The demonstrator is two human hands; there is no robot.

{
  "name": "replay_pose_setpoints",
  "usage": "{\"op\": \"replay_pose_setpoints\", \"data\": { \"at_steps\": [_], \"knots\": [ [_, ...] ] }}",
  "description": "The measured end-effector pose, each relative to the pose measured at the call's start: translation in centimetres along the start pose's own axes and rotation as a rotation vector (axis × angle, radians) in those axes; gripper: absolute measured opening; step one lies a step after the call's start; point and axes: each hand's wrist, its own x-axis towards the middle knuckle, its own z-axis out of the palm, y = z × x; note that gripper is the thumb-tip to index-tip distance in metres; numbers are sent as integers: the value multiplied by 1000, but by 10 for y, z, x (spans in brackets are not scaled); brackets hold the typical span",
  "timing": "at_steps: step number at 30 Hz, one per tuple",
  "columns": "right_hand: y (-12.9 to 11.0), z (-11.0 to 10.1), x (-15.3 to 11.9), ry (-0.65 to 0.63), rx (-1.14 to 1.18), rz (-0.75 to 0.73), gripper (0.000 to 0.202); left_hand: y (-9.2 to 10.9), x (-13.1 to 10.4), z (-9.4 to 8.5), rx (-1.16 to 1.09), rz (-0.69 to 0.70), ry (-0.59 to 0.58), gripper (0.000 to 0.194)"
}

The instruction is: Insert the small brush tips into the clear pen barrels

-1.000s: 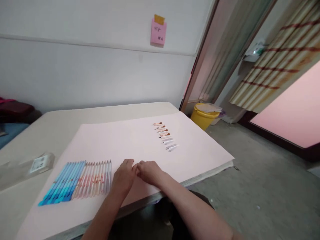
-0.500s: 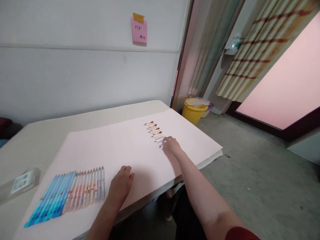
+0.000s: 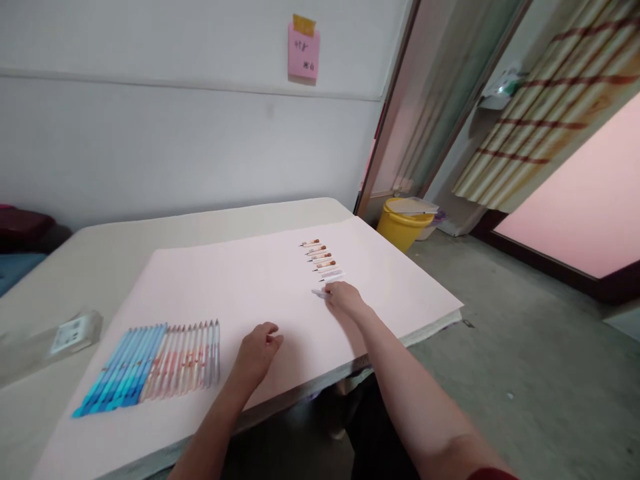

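My right hand (image 3: 345, 298) is closed on a pale, thin pen (image 3: 319, 293) over the pink sheet (image 3: 240, 280). Just beyond it lies a short column of small pens with brown ends (image 3: 326, 265), tips pointing left, with a pale one (image 3: 333, 274) nearest the hand. Empty and half curled, my left hand (image 3: 260, 347) hovers over the sheet, thumb and fingers apart. To its left lies a row of several pens, blue ones (image 3: 125, 367) at the left and white-and-pink ones (image 3: 185, 360) at the right.
A clear plastic packet (image 3: 70, 337) with a white label lies on the table (image 3: 110, 237) at the left. Behind stands a grey-white wall with a pink note (image 3: 303, 53). A yellow bin (image 3: 400, 227) is on the floor beyond the right corner.
My right hand has closed on the pale pen and drawn it a little toward me, away from the column. My left hand has shifted slightly right. The whole view has turned left.
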Motion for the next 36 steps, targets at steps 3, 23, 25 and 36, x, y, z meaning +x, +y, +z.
{"op": "replay_pose_setpoints", "data": {
  "at_steps": [3, 23, 25, 36],
  "knots": [
    [-27, 6, -2, -22, -16, -80, 21, -1, 3, 3, -312, -109, 9, 26],
    [-115, 10, -28, -180, 566, -305, 17, -1, 3, 10, -1187, -472, 187, 30],
    [-125, 13, -35, -228, 630, -375, 13, -1, 3, 10, -1213, -419, 183, 22],
    [-116, 9, -38, -31, -98, -262, 22, -13, 11, -5, -1098, -446, 479, 26]
  ]
}}
